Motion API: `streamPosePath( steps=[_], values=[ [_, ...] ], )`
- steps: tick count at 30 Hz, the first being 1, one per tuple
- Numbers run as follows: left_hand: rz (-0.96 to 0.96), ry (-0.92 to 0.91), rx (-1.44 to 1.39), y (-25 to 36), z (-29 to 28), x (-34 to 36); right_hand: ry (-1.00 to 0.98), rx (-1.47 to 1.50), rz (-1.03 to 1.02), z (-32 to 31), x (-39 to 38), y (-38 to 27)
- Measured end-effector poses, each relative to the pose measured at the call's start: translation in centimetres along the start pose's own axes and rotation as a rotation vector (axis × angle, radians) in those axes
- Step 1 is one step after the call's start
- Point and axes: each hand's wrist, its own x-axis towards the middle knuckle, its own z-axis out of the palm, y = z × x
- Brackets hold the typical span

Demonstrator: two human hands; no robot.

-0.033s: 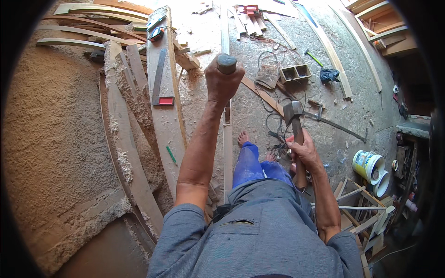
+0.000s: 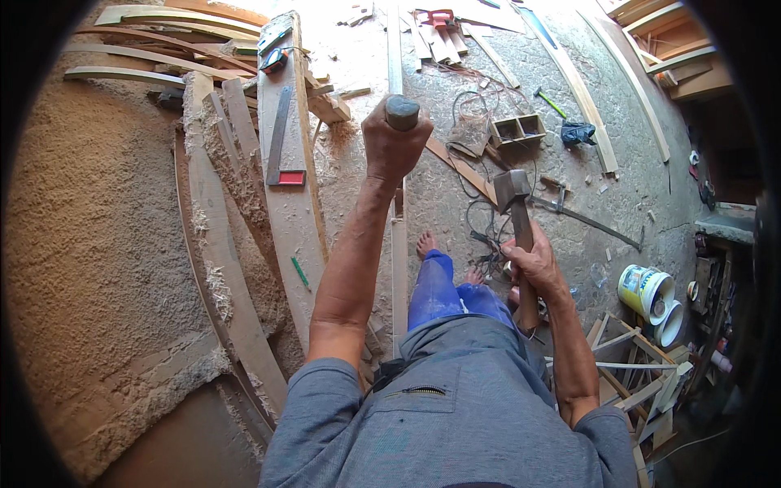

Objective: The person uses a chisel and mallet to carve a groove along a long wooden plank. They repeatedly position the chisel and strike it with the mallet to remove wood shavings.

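Observation:
My left hand (image 2: 393,140) is closed round the handle of a chisel (image 2: 402,111), whose round grey butt points up; its blade is hidden beneath the fist. Under that hand runs a long narrow wooden strip (image 2: 399,276), with a dark slot in it just below the wrist. To the right, my right hand (image 2: 534,264) grips the wooden handle of a hammer (image 2: 511,187), with its metal head up and apart from the chisel.
Left of the strip lies a wide plank (image 2: 293,220) bearing a try square (image 2: 279,146), a tape measure (image 2: 274,60) and a green pencil (image 2: 301,273). A divided wooden box (image 2: 518,128), a bar clamp (image 2: 590,218), cords and white buckets (image 2: 645,291) are on the right.
The hammer head has risen slightly and turned a little. My left hand with the chisel has shifted very slightly right.

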Motion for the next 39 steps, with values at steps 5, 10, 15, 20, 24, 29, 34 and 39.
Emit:
streamPosePath(
  steps=[5, 10, 15, 20, 24, 29, 34, 39],
  values=[
    [-0.156, 0.097, -0.127, -3.8, -1.2, 0.7, 0.052, -0.326, -0.425, 1.6, 0.8, -5.5],
    [-0.037, 0.059, -0.015, -1.8, -0.3, 1.2, -0.009, -0.451, -0.455, 2.8, -0.9, -10.6],
    [-0.037, 0.041, -0.035, -2.5, -0.4, 1.0, 0.000, -0.550, -0.545, 3.9, -0.4, -13.3],
    [-0.080, 0.058, -0.063, -3.4, -0.6, 0.8, 0.030, -0.610, -0.805, 5.1, 0.4, -15.3],
    [-0.089, 0.064, -0.054, -3.4, -0.8, 0.4, 0.074, -0.600, -0.990, 6.1, -0.9, -20.3],
    [-0.070, 0.080, -0.056, -2.7, -0.8, 0.1, 0.197, -0.730, -1.200, 7.5, 0.0, -23.4],
    [0.003, 0.119, -0.225, -1.0, 0.0, -0.2, 0.008, -1.084, -0.799, 7.4, 4.0, -18.3],
    [-0.029, 0.028, -0.172, -3.7, 0.3, 1.3, -0.020, -0.785, -0.970, 6.0, 1.4, -20.0]
  ],
)
